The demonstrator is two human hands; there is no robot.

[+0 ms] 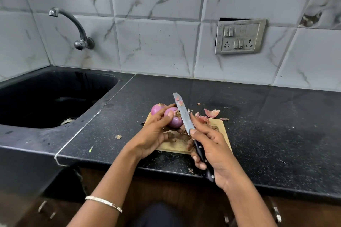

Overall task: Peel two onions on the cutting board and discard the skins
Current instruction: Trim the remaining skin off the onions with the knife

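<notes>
Head view: left hand (pixel 153 132) grips onion (pixel 174 120); right hand (pixel 212 150) clasps knife (pixel 184 114).

sink (pixel 36 86) left of cutting board (pixel 177 145); skins (pixel 212 113) seemingly just behind it.

Black counter (pixel 276 125) bears cutting board (pixel 177 144), onion skins (pixel 212 113)

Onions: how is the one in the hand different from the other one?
The held onion sits in the left hand, beside the knife blade; the other onion rests behind it at the far corner of the cutting board. The held one shows a brown root end. Both are purple.
</notes>
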